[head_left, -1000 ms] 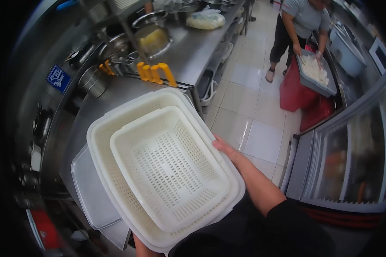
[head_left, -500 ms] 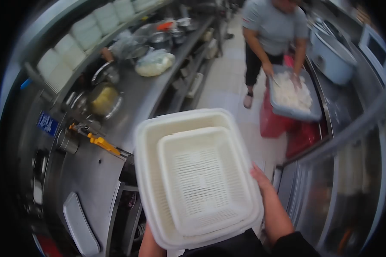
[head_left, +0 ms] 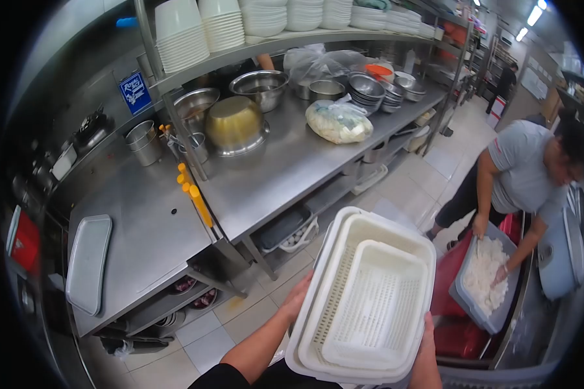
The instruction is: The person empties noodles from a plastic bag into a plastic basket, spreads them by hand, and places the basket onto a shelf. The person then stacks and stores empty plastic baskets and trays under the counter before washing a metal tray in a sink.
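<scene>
Held before me in both hands is a nested stack of white plastic baskets (head_left: pixel 379 308), tilted, with slotted walls and bottoms and a smaller basket inside larger ones. My left hand (head_left: pixel 296 299) grips the stack's left side, its fingertips partly hidden behind the rim. On the right side, my right hand (head_left: pixel 427 347) is pressed against the outer wall. Just beyond my right hand, a grey tub (head_left: pixel 462 292) of white, lumpy food is handled by a co-worker (head_left: pixel 525 168), whose one hand is in the food and other at the tub's edge.
A steel counter (head_left: pixel 259 188) on the left bears an upturned golden pot (head_left: pixel 235 123), steel bowls (head_left: pixel 259 87), a bagged food bundle (head_left: pixel 339 122) and a grey tray (head_left: pixel 89 262). Yellow-handled tools (head_left: pixel 198 201) hang at the counter's gap. White containers (head_left: pixel 178 39) line the shelf above.
My view has swung left, so the counter and shelf show more fully. The basket stack now appears farther right and lower, still in both hands; my left hand has come into clearer sight.
</scene>
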Tool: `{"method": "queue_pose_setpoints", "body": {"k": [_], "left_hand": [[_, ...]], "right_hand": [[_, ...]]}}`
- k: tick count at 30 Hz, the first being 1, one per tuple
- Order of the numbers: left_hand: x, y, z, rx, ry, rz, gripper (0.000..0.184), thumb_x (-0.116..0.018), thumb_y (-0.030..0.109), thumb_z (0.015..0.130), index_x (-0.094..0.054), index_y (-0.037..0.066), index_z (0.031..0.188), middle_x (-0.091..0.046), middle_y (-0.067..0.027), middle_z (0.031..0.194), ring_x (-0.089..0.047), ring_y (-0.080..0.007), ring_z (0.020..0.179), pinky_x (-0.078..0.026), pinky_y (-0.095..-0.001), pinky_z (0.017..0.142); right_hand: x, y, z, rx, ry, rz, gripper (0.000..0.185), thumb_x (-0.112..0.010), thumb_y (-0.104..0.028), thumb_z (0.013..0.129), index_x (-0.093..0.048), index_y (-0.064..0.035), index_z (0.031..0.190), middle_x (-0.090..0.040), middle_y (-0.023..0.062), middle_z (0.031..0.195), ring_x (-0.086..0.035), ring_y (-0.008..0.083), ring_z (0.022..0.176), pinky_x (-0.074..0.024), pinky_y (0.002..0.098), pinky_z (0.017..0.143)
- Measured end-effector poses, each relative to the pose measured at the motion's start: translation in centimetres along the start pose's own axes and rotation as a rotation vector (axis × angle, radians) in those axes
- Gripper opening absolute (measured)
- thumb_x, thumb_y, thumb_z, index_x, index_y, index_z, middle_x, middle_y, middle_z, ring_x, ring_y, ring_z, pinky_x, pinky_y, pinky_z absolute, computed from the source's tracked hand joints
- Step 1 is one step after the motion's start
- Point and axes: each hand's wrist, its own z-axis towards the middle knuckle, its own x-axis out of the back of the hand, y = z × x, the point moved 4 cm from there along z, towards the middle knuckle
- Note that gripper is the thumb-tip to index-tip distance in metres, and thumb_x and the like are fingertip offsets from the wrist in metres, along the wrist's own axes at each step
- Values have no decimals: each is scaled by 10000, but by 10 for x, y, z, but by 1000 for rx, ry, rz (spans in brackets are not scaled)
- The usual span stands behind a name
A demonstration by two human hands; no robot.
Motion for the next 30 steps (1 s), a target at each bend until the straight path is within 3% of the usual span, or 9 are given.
{"method": "queue_pose_setpoints", "body": {"k": [2, 3, 5, 7, 8, 10, 14, 21, 30], "left_hand": [[8, -18, 29, -53, 37, 78, 800, -419, 578, 941, -260, 17, 1488, -274, -165, 1536, -230, -268, 1427, -191, -342, 1153], [18, -22, 53, -75, 91, 105, 821, -421, 586, 937, -236, 13, 1495, -248, -170, 1549, -196, -274, 1444, -170, -341, 1161], [21, -2, 84, 3, 193, 62, 897, -428, 623, 915, -175, -6, 1503, -188, -186, 1566, -142, -289, 1459, -132, -341, 1169], [14, -19, 116, 135, 262, -66, 925, -433, 641, 905, -152, -1, 1508, -166, -190, 1571, -141, -297, 1459, -138, -343, 1168], [10, -24, 135, 190, 313, -38, 844, -430, 618, 922, -267, 8, 1483, -313, -183, 1516, -290, -282, 1400, -214, -352, 1144], [2, -48, 174, 309, 145, -136, 777, -432, 600, 934, -361, 6, 1429, -421, -166, 1429, -387, -256, 1311, -277, -352, 1109], [6, -127, 263, 300, -9, -276, 673, -414, 583, 951, -461, 54, 1364, -504, -126, 1341, -465, -240, 1214, -394, -406, 1018], [10, -204, 362, 400, 181, -375, 672, -412, 583, 950, -452, 61, 1372, -491, -122, 1356, -458, -253, 1223, -397, -430, 1010], [37, -305, 413, 551, 453, -383, 671, -410, 583, 949, -441, 71, 1382, -474, -117, 1375, -450, -271, 1234, -399, -460, 998]], "right_hand": [[11, 5, 29, -32, 137, -6, 897, -654, -616, 766, -412, -44, 1412, -525, 165, 1350, -515, 349, 1208, -443, 473, 1004], [18, 7, 54, -52, 62, -23, 904, -667, -614, 752, -417, -44, 1408, -527, 161, 1348, -516, 352, 1207, -442, 475, 1005], [47, 7, 98, -102, -67, -62, 919, -691, -609, 722, -428, -46, 1400, -533, 153, 1345, -517, 359, 1203, -439, 479, 1008], [92, 14, 128, -165, 40, -108, 929, -717, -596, 692, -441, -46, 1388, -538, 154, 1340, -532, 364, 1182, -440, 483, 1007], [116, 16, 141, -185, 89, -125, 934, -729, -589, 676, -448, -46, 1382, -541, 154, 1337, -540, 367, 1172, -441, 485, 1007], [142, 13, 156, -213, 159, -121, 941, -751, -563, 656, -447, -43, 1379, -546, 160, 1329, -565, 369, 1130, -453, 482, 993], [162, -3, 232, -241, 199, -131, 964, -770, -538, 640, -424, -41, 1391, -543, 161, 1326, -569, 363, 1120, -451, 475, 991], [200, -14, 340, -257, 191, -185, 1015, -789, -511, 628, -369, -41, 1423, -530, 157, 1329, -550, 346, 1146, -434, 462, 1006], [279, 18, 497, -172, 160, -189, 1082, -809, -477, 617, -298, -41, 1465, -502, 153, 1347, -512, 324, 1194, -402, 439, 1030]]}}
